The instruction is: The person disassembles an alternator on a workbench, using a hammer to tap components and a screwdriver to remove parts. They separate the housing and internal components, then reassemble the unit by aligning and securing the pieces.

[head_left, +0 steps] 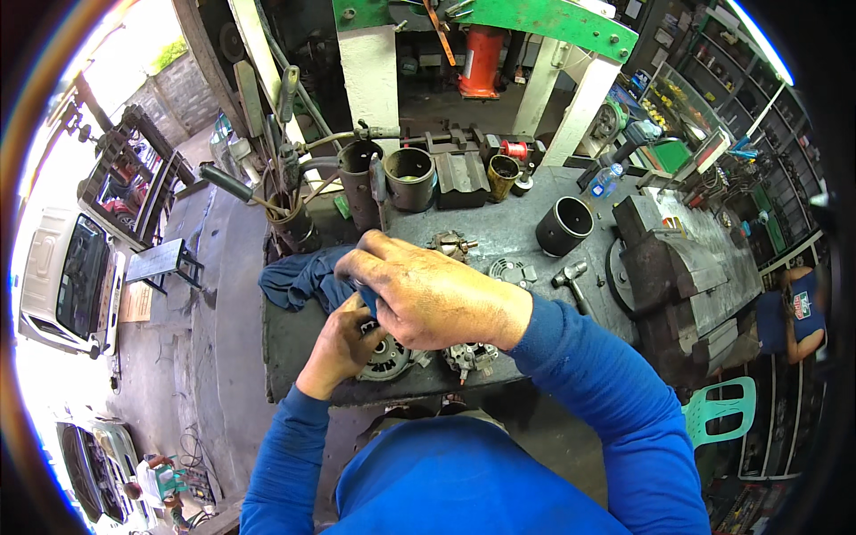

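My right hand (415,290) reaches over the bench with its fingers closed on a blue cloth (308,278). The cloth trails to the left across the bench edge, and a fold shows between my two hands. Below it my left hand (341,348) has its fingers curled close to that fold; what they grip is mostly hidden. Right beside the left hand lies a round, slotted metal housing (385,358), partly covered by my hands. Another metal part (470,358) with a bolt sits to its right. Beyond my right wrist lie a slotted metal end cover (511,270) and a hammer (571,278).
A black metal cylinder (564,226) stands on the workbench (428,385). Tool-filled cans (296,230) and wider pipes (410,178) line the back. A heavy vise (664,267) takes up the right side. A green chair (720,412) and another person (805,312) are farther right.
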Demonstrator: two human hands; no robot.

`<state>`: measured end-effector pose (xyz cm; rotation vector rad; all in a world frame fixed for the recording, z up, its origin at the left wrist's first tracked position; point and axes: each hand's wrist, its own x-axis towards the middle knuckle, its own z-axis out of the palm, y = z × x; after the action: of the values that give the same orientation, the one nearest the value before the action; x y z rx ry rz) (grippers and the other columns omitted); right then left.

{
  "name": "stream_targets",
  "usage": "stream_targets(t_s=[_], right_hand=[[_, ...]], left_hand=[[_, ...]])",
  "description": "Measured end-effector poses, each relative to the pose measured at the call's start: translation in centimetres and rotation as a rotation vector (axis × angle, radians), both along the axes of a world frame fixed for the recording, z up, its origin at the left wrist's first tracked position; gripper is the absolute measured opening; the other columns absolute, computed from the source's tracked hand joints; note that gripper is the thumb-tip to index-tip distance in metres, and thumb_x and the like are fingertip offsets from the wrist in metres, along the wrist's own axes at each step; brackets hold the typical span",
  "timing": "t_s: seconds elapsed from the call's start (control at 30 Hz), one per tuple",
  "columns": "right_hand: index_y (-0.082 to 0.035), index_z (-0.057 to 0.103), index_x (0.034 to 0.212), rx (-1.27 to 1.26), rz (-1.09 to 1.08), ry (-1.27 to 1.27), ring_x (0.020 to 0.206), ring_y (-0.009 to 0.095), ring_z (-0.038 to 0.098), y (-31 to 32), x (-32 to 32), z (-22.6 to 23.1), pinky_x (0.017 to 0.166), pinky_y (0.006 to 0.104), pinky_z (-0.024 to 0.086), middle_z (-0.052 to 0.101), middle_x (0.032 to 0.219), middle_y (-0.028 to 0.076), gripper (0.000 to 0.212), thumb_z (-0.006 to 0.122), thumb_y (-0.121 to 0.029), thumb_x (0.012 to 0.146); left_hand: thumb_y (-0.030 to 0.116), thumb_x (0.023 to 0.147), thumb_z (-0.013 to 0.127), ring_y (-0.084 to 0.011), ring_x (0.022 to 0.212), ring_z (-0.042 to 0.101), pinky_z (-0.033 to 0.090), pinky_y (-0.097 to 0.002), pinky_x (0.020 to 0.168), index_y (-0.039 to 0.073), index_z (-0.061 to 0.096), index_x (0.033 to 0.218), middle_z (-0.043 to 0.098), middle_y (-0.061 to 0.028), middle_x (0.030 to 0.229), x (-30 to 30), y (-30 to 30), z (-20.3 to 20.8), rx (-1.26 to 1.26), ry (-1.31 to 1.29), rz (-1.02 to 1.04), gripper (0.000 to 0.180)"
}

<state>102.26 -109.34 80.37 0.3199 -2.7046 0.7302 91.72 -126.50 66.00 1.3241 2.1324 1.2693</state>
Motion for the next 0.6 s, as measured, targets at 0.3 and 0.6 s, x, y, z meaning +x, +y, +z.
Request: stream_targets(t_s=[0.3, 0.6], right_hand=[[-0.002, 0.064, 0.116, -0.099, -0.052, 0.078, 0.096, 0.041, 0.069, 0.0, 0.0, -0.8, 0.084, 0.0514, 0.056, 0.065, 0.105, 0.019, 0.033, 0.075, -0.019, 0.09], [0.001, 0.066, 0.116, -0.792, -0.242, 0.108, 0.099, 0.015, 0.063, -3.4, -0.1, -5.0, 0.092, 0.0332, 0.054, 0.068, 0.107, 0.009, 0.031, 0.079, -0.017, 0.094]], left_hand=[[0.004, 0.081, 0.082, -0.0359, 0.103, 0.07, 0.056, -0.0418, 0.092, 0.0, 0.072, 0.106, 0.071, -0.0177, 0.115, 0.2, -0.2, -0.3, 0.185, -0.149, -0.099, 0.027], [0.018, 0.08, 0.083, -0.036, 0.103, 0.071, 0.055, -0.0466, 0.086, 0.005, 0.073, 0.105, 0.073, -0.0141, 0.111, -0.7, 1.2, -2.4, 0.055, 0.209, -0.029, 0.03]])
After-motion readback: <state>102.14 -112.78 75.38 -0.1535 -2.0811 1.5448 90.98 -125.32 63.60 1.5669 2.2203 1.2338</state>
